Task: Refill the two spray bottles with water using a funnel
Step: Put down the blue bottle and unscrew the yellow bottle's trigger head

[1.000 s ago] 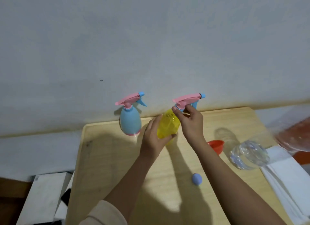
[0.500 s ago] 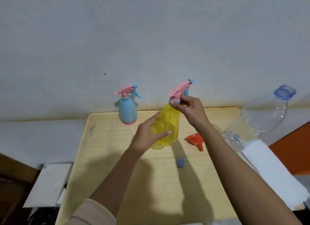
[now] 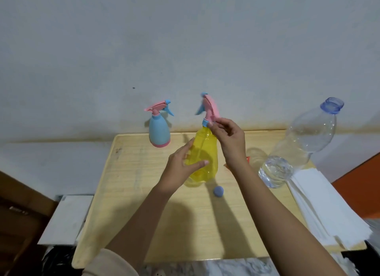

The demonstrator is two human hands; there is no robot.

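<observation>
While the left hand (image 3: 181,166) wrapped around the belly of the yellow spray bottle (image 3: 202,158), thumb across its near face and fingers curled behind it, the right hand (image 3: 230,140) pinched the blue collar (image 3: 205,123) at the bottle's neck between thumb and forefinger. Its other fingers were loosely curled above the palm. The yellow spray bottle was held upright over the middle of the bench (image 3: 133,183), leaning a little to the right; whether its base touched the wood could not be told. Its pink spray head (image 3: 211,109) was seated on the collar, its nozzle pointing up and away towards the wall (image 3: 185,39) and its blue trigger to the left.

The blue spray bottle (image 3: 159,131) stood upright at the far edge of the bench, against the wall and to the left of the yellow one, apart from both hands, with its own pink head fitted.

Only a red sliver of the funnel (image 3: 248,159) showed on the bench behind the right wrist. To its right stood the clear water bottle (image 3: 298,146), uncapped, with water in its lower part. A round blue cap (image 3: 218,191) lay on the bench near the base of the yellow spray bottle. A stack of white paper (image 3: 324,205) lay along the right edge of the bench, just beside the water bottle, and a white box (image 3: 65,218) sat below the left edge.
</observation>
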